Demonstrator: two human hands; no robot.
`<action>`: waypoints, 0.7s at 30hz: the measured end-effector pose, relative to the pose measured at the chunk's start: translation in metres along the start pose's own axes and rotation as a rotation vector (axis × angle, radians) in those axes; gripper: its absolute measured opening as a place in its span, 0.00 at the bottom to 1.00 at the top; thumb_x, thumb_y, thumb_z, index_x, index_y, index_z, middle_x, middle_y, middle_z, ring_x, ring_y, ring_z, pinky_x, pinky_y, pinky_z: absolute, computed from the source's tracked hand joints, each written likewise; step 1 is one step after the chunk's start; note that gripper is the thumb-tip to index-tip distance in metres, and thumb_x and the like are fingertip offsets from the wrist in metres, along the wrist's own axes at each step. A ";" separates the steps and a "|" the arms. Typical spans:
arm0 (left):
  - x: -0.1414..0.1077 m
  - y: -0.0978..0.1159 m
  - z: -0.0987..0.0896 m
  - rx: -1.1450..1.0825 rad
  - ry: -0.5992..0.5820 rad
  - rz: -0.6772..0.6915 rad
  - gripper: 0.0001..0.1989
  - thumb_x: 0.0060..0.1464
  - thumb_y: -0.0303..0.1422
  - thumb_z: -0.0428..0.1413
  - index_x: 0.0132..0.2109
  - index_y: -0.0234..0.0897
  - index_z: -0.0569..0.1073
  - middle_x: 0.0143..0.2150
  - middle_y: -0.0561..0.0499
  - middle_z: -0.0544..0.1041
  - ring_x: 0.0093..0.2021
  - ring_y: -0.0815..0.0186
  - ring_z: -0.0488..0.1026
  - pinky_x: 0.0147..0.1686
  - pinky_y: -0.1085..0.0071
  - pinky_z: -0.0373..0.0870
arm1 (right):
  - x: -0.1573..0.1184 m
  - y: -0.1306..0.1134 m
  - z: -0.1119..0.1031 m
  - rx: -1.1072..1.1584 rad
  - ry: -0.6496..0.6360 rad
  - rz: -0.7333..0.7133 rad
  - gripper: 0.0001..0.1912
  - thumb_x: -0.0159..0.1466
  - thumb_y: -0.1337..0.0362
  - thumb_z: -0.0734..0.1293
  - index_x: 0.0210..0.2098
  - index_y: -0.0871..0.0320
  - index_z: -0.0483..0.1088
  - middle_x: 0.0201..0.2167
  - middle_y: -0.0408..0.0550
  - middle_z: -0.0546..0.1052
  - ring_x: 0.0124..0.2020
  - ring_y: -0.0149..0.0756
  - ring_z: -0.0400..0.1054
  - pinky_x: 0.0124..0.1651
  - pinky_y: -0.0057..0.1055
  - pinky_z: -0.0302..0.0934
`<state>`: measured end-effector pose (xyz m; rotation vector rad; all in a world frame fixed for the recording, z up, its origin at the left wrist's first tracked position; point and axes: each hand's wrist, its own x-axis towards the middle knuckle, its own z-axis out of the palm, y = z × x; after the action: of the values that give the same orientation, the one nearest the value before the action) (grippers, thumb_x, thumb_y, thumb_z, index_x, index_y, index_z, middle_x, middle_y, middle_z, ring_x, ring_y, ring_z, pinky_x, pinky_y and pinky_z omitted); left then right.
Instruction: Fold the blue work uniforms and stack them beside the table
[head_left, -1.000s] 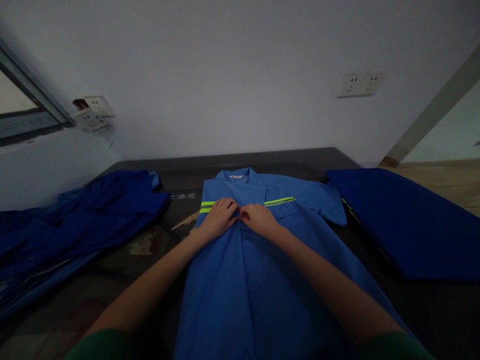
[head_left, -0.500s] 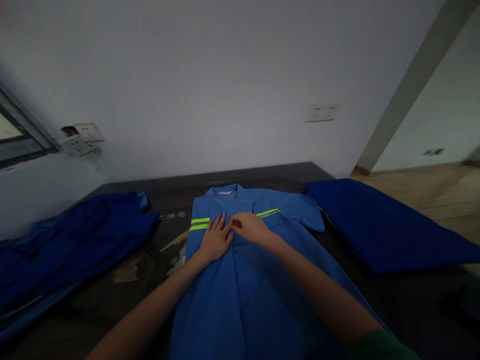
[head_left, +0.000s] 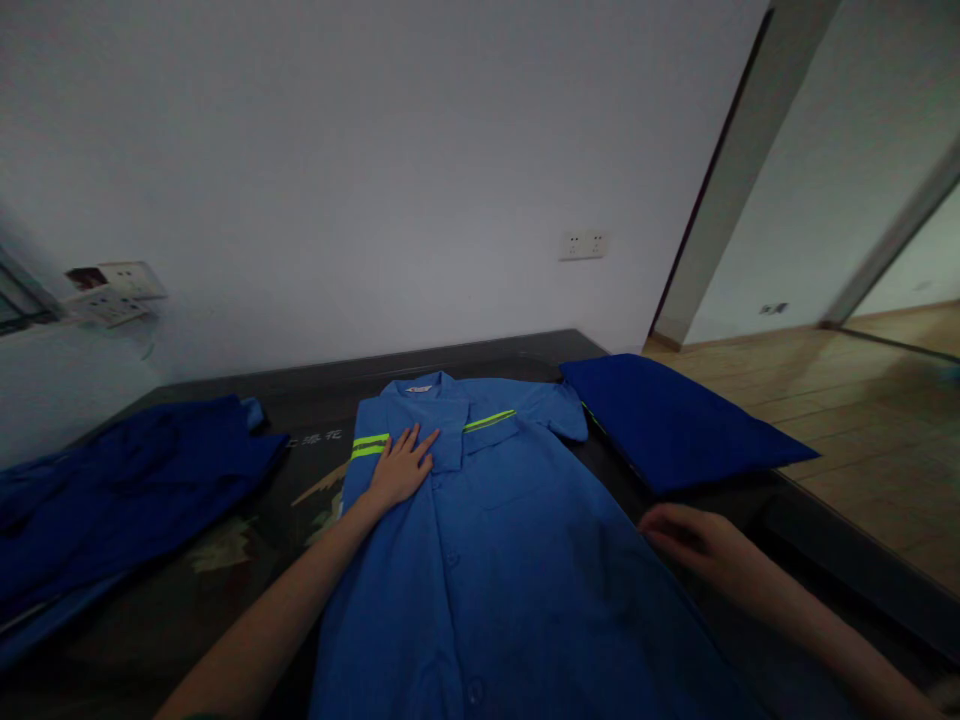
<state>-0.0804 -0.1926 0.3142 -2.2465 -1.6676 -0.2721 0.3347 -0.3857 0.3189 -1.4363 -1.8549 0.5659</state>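
A light blue short-sleeved work shirt (head_left: 517,540) lies front up on the dark table, collar away from me, with yellow-green stripes across the chest. Its left side is folded inward, and the folded sleeve (head_left: 448,440) lies over the chest. My left hand (head_left: 401,468) presses flat on this fold, fingers spread. Beside the shirt's right edge is my right hand (head_left: 690,538), its fingers slightly bent and apart from the thumb, with nothing visible between them. The other sleeve (head_left: 559,405) stays stretched out to the right.
A folded dark blue garment (head_left: 675,425) lies at the right of the table (head_left: 330,375), touching the sleeve's end. More blue clothes (head_left: 150,470) are heaped on the left. A long black object (head_left: 862,560) lies at the right edge. Wall sockets (head_left: 583,245) are behind.
My right hand has left the shirt's chest and moved right and toward me, to the shirt's right edge. My left hand stays on the fold. The view has turned right.
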 end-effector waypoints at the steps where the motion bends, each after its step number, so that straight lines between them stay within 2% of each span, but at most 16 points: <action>1: 0.001 -0.001 0.001 -0.002 -0.010 0.000 0.26 0.65 0.39 0.41 0.68 0.51 0.51 0.71 0.46 0.50 0.69 0.55 0.49 0.64 0.49 0.45 | -0.022 0.018 0.002 0.011 0.050 0.056 0.14 0.58 0.53 0.63 0.32 0.54 0.76 0.34 0.50 0.80 0.35 0.41 0.74 0.40 0.34 0.67; 4: 0.005 -0.007 0.001 -0.040 -0.061 0.003 0.26 0.65 0.39 0.39 0.69 0.50 0.50 0.71 0.46 0.49 0.69 0.54 0.48 0.64 0.49 0.45 | -0.078 0.063 0.015 0.029 0.193 0.173 0.13 0.53 0.52 0.66 0.32 0.51 0.77 0.34 0.50 0.81 0.35 0.44 0.76 0.40 0.36 0.70; 6: 0.011 -0.009 -0.003 -0.100 -0.089 -0.042 0.27 0.65 0.40 0.40 0.69 0.47 0.49 0.71 0.43 0.49 0.68 0.51 0.50 0.62 0.47 0.47 | -0.104 0.082 0.025 0.032 0.264 0.212 0.13 0.53 0.52 0.66 0.32 0.49 0.77 0.34 0.50 0.81 0.36 0.45 0.76 0.40 0.35 0.71; 8: 0.022 -0.003 -0.013 -0.165 -0.021 -0.095 0.28 0.64 0.41 0.42 0.69 0.43 0.49 0.70 0.40 0.51 0.67 0.48 0.53 0.61 0.45 0.50 | -0.122 0.089 0.034 0.024 0.303 0.241 0.13 0.53 0.51 0.66 0.34 0.49 0.77 0.35 0.50 0.81 0.36 0.45 0.77 0.39 0.34 0.72; 10: 0.037 0.016 -0.028 -0.199 0.127 -0.072 0.29 0.63 0.41 0.46 0.68 0.40 0.52 0.68 0.37 0.55 0.65 0.46 0.54 0.61 0.44 0.49 | -0.132 0.087 0.041 -0.001 0.317 0.265 0.14 0.54 0.51 0.65 0.35 0.49 0.76 0.36 0.50 0.81 0.36 0.44 0.77 0.37 0.33 0.72; 12: 0.055 0.051 -0.044 -0.203 0.215 0.069 0.27 0.61 0.39 0.49 0.65 0.39 0.58 0.65 0.38 0.60 0.64 0.48 0.55 0.62 0.46 0.46 | -0.134 0.078 0.047 -0.032 0.310 0.259 0.14 0.55 0.52 0.64 0.36 0.50 0.75 0.38 0.50 0.81 0.36 0.43 0.76 0.38 0.34 0.71; 14: 0.075 0.097 -0.055 -0.193 0.160 0.250 0.23 0.59 0.36 0.51 0.61 0.40 0.63 0.61 0.41 0.65 0.63 0.51 0.59 0.63 0.48 0.45 | -0.132 0.069 0.054 -0.053 0.328 0.225 0.14 0.57 0.53 0.63 0.37 0.51 0.74 0.38 0.51 0.80 0.37 0.44 0.76 0.40 0.36 0.71; 16: 0.092 0.151 -0.057 -0.188 0.063 0.363 0.23 0.58 0.36 0.52 0.60 0.38 0.65 0.60 0.41 0.66 0.61 0.52 0.62 0.62 0.54 0.52 | -0.128 0.061 0.060 -0.042 0.361 0.191 0.14 0.58 0.54 0.62 0.38 0.52 0.74 0.38 0.52 0.79 0.39 0.44 0.75 0.43 0.37 0.70; 18: 0.104 0.204 -0.052 -0.190 0.003 0.377 0.26 0.57 0.39 0.53 0.61 0.35 0.63 0.61 0.39 0.65 0.61 0.50 0.62 0.59 0.57 0.57 | -0.124 0.057 0.063 0.011 0.365 0.193 0.15 0.60 0.53 0.61 0.41 0.52 0.72 0.40 0.52 0.79 0.40 0.42 0.75 0.43 0.35 0.69; 21: 0.115 0.268 -0.039 -0.210 -0.086 0.232 0.30 0.55 0.45 0.54 0.59 0.31 0.64 0.59 0.34 0.66 0.59 0.48 0.63 0.55 0.58 0.62 | -0.123 0.055 0.064 0.134 0.255 0.211 0.17 0.62 0.50 0.59 0.43 0.52 0.70 0.38 0.51 0.79 0.38 0.39 0.75 0.40 0.29 0.69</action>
<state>0.2108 -0.1747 0.3500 -2.6145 -1.4585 -0.3102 0.3375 -0.4820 0.2058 -1.5455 -1.4511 0.5681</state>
